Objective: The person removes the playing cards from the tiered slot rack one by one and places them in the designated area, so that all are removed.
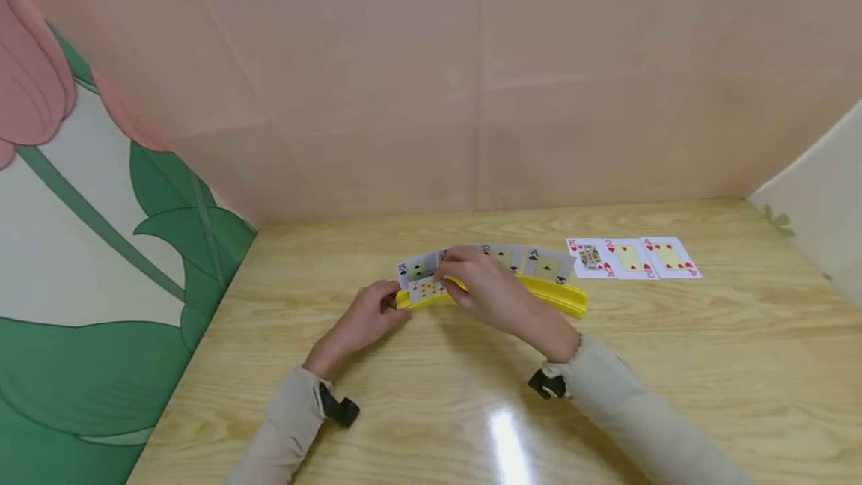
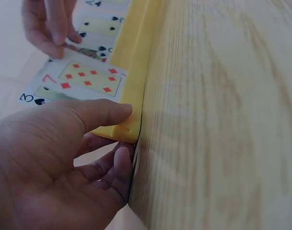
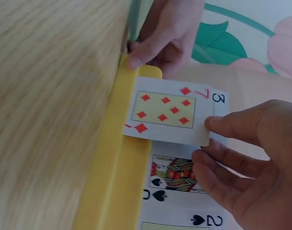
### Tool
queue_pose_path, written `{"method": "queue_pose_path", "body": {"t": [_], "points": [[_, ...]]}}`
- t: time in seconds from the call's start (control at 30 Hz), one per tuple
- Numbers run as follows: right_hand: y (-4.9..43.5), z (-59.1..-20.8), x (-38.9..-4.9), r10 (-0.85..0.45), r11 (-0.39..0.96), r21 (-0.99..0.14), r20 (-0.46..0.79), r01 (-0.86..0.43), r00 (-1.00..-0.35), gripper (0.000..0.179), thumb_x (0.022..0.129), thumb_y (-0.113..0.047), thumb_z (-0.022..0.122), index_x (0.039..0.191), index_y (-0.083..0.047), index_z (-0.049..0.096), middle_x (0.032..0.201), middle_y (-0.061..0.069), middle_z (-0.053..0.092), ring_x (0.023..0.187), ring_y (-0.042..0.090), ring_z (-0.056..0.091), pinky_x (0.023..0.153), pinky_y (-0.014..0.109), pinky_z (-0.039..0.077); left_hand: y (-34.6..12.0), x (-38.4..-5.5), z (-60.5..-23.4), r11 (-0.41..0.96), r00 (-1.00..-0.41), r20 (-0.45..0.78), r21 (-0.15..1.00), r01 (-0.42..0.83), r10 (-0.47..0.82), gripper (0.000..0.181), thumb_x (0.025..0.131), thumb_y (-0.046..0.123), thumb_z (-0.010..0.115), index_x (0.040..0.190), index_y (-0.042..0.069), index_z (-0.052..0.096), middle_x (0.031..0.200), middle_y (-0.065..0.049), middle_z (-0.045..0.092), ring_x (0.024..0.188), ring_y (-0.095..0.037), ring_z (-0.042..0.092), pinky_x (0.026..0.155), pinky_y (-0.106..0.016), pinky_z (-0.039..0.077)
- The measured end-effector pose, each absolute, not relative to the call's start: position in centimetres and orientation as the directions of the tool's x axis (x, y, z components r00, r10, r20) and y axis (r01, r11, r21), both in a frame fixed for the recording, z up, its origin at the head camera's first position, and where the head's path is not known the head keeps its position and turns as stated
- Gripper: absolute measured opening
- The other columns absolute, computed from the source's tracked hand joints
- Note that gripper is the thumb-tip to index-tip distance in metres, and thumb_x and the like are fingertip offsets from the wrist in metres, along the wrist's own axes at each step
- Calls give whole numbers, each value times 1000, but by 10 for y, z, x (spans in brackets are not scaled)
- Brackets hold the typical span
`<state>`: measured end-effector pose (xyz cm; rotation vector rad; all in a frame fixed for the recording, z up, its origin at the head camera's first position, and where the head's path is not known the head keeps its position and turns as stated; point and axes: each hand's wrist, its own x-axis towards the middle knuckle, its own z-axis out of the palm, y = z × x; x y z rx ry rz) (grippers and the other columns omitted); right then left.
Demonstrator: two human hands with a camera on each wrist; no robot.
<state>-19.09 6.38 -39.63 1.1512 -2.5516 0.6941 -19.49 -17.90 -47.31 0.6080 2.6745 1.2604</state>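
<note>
And here is the seven of diamonds (image 3: 164, 112), at the left end of the curved yellow card holder (image 1: 555, 294), on the near side of the three of spades (image 1: 417, 269); the right hand (image 1: 488, 294) has its top edge pinched between thumb and fingertips, a high grip that seems chosen to leave the lower edge free for the holder's near groove; that edge meets the groove, though how deep it sits I cannot tell; over on the left, the left hand (image 1: 367, 316) grips the holder's end, thumb on the near side, fingers curled round the far side, most likely so the light-looking strip does not slide on the wooden table (image 1: 404, 425); along the far row, left to right, come that three, a black-suited face card (image 3: 172, 173) partly covered by the right hand, the two of spades (image 1: 501, 255) and a black ace (image 1: 547, 266), all leaning back and overlapping, presumably so each corner index shows from the near side; and out to the far right, just beside the holder, the king of hearts (image 1: 589, 257), a red two (image 1: 628, 258) and a red four (image 1: 670, 257) lie flat in a line, face up, their ranks easy to read.
</note>
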Motion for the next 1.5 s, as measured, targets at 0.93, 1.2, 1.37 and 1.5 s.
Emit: {"method": "queue_pose_path", "body": {"t": [0.93, 1.2, 1.37, 1.5], "points": [[66, -428, -198, -667, 551, -389, 327, -739, -670, 14, 91, 1, 67, 100, -4, 76, 103, 8, 73, 93, 19, 68, 79, 32, 56, -179, -194, -471, 587, -912, 60, 748, 311, 406, 24, 90, 12, 74, 111, 2, 65, 95, -6, 61, 82, -16, 53, 69, -27, 45], [66, -421, -195, -652, 564, -357, 362, -745, -667, 13, 90, 0, 69, 101, -5, 77, 101, 5, 73, 91, 17, 65, 81, 34, 54, -178, -194, -472, 582, -909, 92, 741, 334, 406, 22, 89, 10, 74, 108, 3, 65, 91, -5, 60, 80, -17, 53, 69, -27, 44], [64, -415, -192, -649, 561, -347, 380, -751, -660, 13, 90, -1, 71, 100, -5, 77, 100, 6, 73, 89, 17, 65, 79, 32, 54, -179, -194, -472, 581, -908, 99, 739, 340, 406, 24, 89, 9, 74, 110, 2, 66, 91, -5, 60, 81, -17, 54, 69, -27, 45], [62, -412, -188, -647, 556, -331, 403, -762, -647, 12, 89, 0, 71, 98, -5, 76, 97, 5, 72, 86, 16, 64, 76, 30, 54, -180, -193, -471, 581, -908, 82, 744, 330, 411, 27, 90, 11, 74, 115, 3, 66, 93, -6, 60, 82, -17, 53, 70, -27, 45]]}}
